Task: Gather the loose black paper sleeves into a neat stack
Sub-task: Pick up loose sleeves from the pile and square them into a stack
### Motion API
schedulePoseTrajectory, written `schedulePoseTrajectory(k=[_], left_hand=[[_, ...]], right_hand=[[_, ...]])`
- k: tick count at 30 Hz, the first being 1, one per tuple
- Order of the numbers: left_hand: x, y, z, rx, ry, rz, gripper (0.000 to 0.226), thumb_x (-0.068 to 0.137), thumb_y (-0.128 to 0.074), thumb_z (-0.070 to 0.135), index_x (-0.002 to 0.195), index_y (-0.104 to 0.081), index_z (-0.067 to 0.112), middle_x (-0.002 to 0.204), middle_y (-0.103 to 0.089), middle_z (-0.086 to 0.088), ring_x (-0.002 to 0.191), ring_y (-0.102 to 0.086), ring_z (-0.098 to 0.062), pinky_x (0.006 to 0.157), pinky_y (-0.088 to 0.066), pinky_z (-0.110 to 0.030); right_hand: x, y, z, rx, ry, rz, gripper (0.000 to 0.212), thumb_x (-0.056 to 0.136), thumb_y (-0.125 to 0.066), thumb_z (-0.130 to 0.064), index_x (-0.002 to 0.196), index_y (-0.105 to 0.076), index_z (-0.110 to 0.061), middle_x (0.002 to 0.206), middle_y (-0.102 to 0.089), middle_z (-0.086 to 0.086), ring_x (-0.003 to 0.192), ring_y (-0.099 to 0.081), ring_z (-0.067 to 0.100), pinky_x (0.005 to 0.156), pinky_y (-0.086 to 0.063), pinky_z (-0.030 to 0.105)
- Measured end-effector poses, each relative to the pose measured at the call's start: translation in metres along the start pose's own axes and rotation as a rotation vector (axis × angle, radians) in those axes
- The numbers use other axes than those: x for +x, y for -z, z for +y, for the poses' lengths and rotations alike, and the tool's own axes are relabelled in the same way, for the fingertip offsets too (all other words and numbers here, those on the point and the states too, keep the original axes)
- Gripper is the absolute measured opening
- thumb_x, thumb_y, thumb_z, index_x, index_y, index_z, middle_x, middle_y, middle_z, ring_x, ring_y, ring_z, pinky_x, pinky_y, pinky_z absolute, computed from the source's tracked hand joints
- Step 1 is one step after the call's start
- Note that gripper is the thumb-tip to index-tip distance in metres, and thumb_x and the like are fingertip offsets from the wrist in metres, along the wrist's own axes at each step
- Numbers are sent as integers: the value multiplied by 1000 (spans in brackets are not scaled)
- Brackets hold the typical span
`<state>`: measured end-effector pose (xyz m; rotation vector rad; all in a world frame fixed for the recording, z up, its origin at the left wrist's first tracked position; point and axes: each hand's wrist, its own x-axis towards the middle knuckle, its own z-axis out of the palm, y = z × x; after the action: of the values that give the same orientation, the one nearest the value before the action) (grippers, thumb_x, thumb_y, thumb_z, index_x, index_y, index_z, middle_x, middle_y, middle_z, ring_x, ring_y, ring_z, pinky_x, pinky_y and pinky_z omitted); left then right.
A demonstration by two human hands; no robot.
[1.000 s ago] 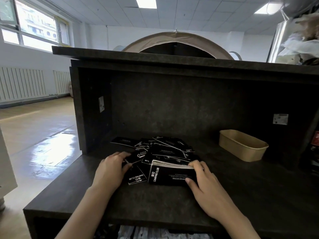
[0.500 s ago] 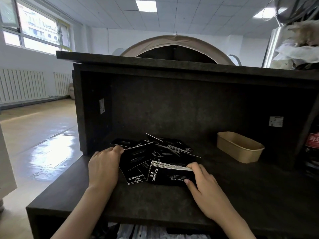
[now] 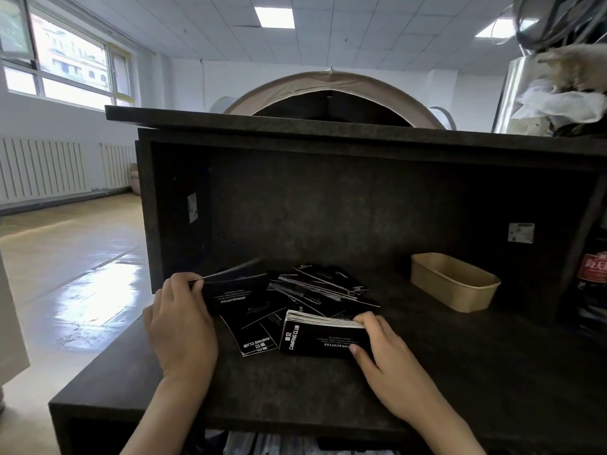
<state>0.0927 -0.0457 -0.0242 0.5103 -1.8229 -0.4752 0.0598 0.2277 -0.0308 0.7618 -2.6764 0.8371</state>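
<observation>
We note: sleeves [image 3: 323, 336] black w/ white lettering; counter [image 3: 460, 366] dark mottled grey; tray [image 3: 455, 282] plain tan.

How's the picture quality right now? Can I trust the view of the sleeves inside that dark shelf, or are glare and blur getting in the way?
Head view: window light glares off the floor and the shelf interior is dim; the stack under the right hand reads sharply, but the sleeves lifted by the left hand are motion-blurred; wide-angle bowing at the edges.
</observation>
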Motion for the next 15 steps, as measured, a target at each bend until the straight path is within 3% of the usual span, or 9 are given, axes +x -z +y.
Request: schedulePoseTrajectory(k=[4,8,10,12,15], left_hand=[[2,-1,-3,-257,99,-24,10,99,-45,13,96,-53,9,88,-60,-10,78,-55,-33,67,-38,-37],[-4,-3,5,-488,-59,-292,11,99,-47,13,91,-52,18,83,-60,6,77,-59,-11,67,-44,-25],[-8,-4,12,-519,-131,-364,12,98,-47,14,91,-52,21,83,-61,8,79,-58,-7,68,-43,-16],[-10,-3,18,-524,-147,-317,12,98,-46,13,91,-51,20,82,-59,7,78,-56,-8,67,-41,-14],[-6,0,14,-538,-21,-143,11,99,-43,12,92,-49,17,82,-56,2,70,-49,-9,64,-37,-21]], right_hand=[[0,0,0,3,0,-11,28,97,-47,-38,119,-31,-45,120,-42,-22,111,-49,2,96,-47,29],[1,0,0,6,-13,-27,51,96,-48,-41,140,-21,-43,137,-34,-22,125,-42,4,105,-40,27],[2,1,0,11,-17,-39,57,96,-48,-42,144,-17,-42,142,-31,-20,129,-40,5,108,-38,28],[2,1,0,13,-11,-48,58,95,-48,-44,144,-17,-42,143,-30,-19,130,-40,6,109,-38,29],[3,1,-1,10,-17,-58,62,89,-53,-53,140,-18,-44,141,-31,-21,128,-41,7,107,-40,30]])
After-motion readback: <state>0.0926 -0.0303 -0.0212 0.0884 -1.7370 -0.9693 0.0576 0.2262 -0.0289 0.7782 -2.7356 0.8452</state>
